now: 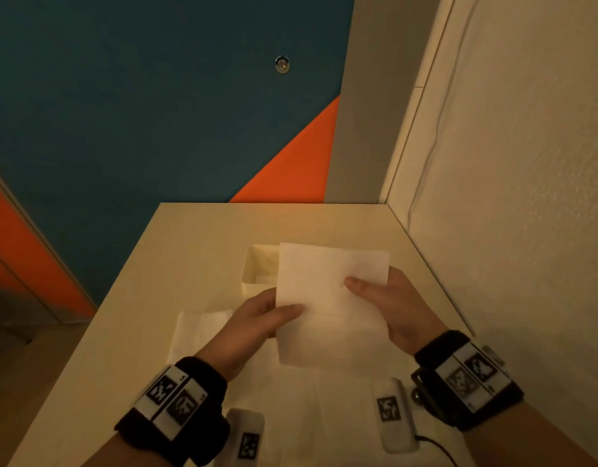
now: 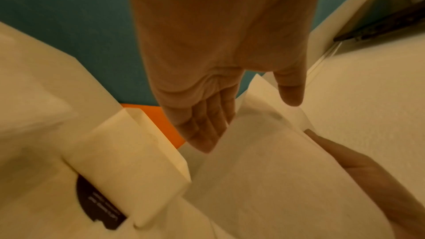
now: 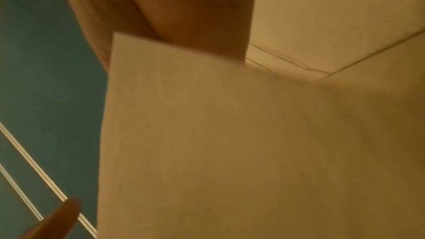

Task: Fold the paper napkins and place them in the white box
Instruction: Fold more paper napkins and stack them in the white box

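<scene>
A white paper napkin point(image 1: 327, 298) is held up above the table between both hands, its top edge covering part of the white box point(image 1: 257, 271) behind it. My left hand point(image 1: 274, 315) pinches the napkin's left edge, thumb on the front. My right hand point(image 1: 368, 288) pinches its right side, thumb laid across the front. The left wrist view shows the napkin point(image 2: 264, 179) between the left fingers point(image 2: 204, 130) and thumb, with the box point(image 2: 128, 161) beside it. The right wrist view is filled by the napkin point(image 3: 207, 134).
More white napkins point(image 1: 203, 332) lie flat on the pale table point(image 1: 196, 237) under and left of my hands. Two small white tagged devices point(image 1: 392, 412) sit near the front edge. A textured wall point(image 1: 510, 197) borders the table's right side; a teal and orange wall stands behind.
</scene>
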